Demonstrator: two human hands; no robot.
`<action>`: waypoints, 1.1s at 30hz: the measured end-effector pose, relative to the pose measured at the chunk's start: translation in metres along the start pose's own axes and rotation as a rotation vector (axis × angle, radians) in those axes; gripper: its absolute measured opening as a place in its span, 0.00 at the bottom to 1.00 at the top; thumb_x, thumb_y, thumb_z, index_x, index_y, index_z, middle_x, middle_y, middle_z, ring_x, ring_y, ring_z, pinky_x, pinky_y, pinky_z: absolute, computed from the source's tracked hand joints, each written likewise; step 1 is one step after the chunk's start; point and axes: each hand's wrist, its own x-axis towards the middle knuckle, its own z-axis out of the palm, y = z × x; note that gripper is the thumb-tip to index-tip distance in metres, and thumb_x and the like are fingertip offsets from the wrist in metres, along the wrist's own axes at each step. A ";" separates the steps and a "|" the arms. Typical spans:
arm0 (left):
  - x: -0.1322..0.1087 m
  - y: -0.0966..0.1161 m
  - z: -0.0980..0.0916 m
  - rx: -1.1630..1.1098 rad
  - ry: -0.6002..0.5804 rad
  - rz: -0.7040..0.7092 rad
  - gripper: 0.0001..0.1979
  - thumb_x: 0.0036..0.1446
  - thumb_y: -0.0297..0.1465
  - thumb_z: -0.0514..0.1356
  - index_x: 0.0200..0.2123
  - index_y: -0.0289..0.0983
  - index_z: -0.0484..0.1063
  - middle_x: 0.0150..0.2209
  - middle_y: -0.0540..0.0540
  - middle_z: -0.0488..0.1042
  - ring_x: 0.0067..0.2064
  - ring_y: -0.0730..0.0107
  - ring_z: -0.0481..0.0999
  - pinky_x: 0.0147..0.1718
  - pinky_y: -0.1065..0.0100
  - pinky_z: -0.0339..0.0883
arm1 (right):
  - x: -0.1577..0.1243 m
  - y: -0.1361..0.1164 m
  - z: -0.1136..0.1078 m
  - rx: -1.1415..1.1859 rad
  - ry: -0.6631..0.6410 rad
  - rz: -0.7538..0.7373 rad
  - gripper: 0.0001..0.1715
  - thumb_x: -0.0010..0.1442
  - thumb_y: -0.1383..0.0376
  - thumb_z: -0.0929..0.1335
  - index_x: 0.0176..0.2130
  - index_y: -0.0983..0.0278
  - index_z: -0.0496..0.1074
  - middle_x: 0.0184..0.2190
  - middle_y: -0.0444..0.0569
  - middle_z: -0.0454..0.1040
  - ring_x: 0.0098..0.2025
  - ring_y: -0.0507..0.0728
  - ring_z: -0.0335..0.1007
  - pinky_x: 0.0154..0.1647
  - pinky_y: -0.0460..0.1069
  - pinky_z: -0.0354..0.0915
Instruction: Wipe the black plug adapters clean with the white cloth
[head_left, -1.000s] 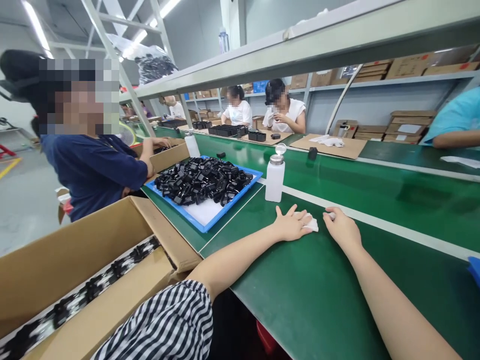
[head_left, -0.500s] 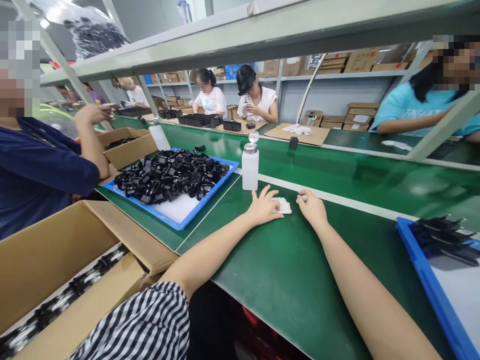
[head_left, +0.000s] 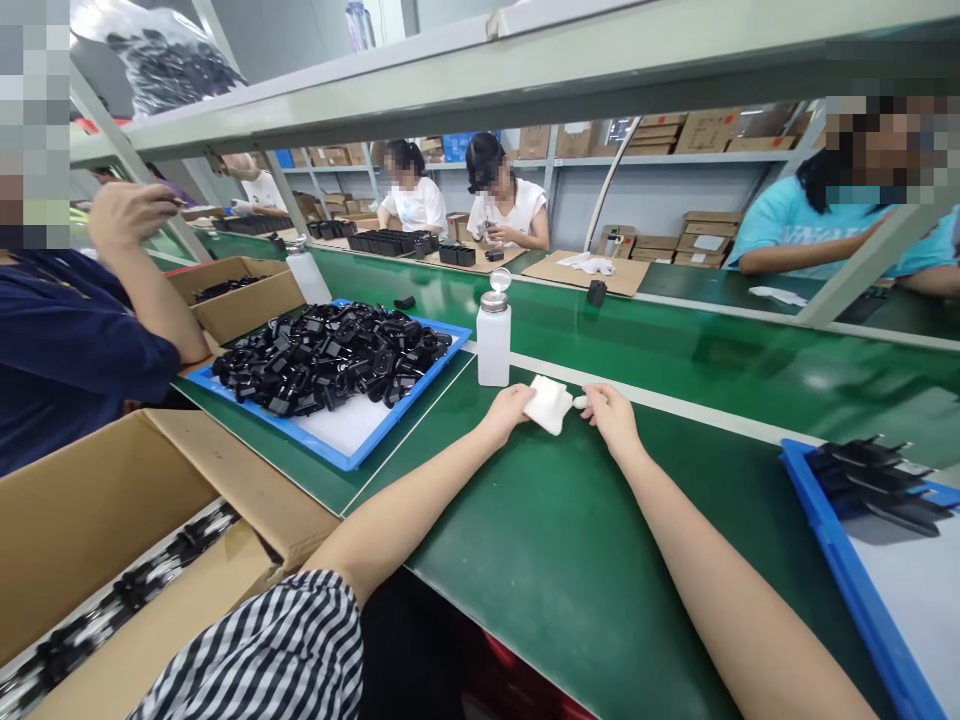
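While the left hand [head_left: 510,410] pinches the cloth [head_left: 550,405], likely for a flat face, the right hand [head_left: 612,415] nips a white bit [head_left: 580,402] alongside!

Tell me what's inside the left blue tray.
The blue tray holds heaped black parts on a white surface; the pile covers its lower pieces and much of that surface.

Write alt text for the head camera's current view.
The left hand holds a folded white cloth at a green table; the right hand pinches a small white piece beside it. Behind them stands a white bottle, cap open, with a blue tray of black parts to its left.
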 end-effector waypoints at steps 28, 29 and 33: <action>-0.006 0.001 -0.008 -0.266 -0.291 -0.169 0.21 0.53 0.41 0.41 0.49 0.39 0.53 0.29 0.45 0.72 0.28 0.70 0.72 0.23 0.74 0.62 | -0.024 -0.018 0.022 0.911 -0.219 0.314 0.08 0.50 0.76 0.61 0.31 0.68 0.66 0.24 0.47 0.71 0.27 0.54 0.67 0.24 0.45 0.65; -0.005 0.000 -0.008 -0.226 -0.271 -0.164 0.23 0.53 0.42 0.41 0.48 0.38 0.53 0.30 0.44 0.72 0.29 0.70 0.72 0.23 0.74 0.62 | -0.021 -0.017 0.020 0.916 -0.211 0.322 0.08 0.51 0.76 0.61 0.32 0.68 0.66 0.24 0.47 0.71 0.27 0.54 0.68 0.23 0.46 0.65; -0.006 0.001 -0.008 -0.086 -0.207 -0.146 0.24 0.52 0.43 0.42 0.48 0.35 0.54 0.33 0.41 0.72 0.29 0.72 0.72 0.24 0.75 0.61 | -0.008 -0.010 0.006 0.944 -0.173 0.328 0.08 0.54 0.74 0.58 0.33 0.67 0.64 0.25 0.48 0.71 0.28 0.55 0.68 0.22 0.46 0.65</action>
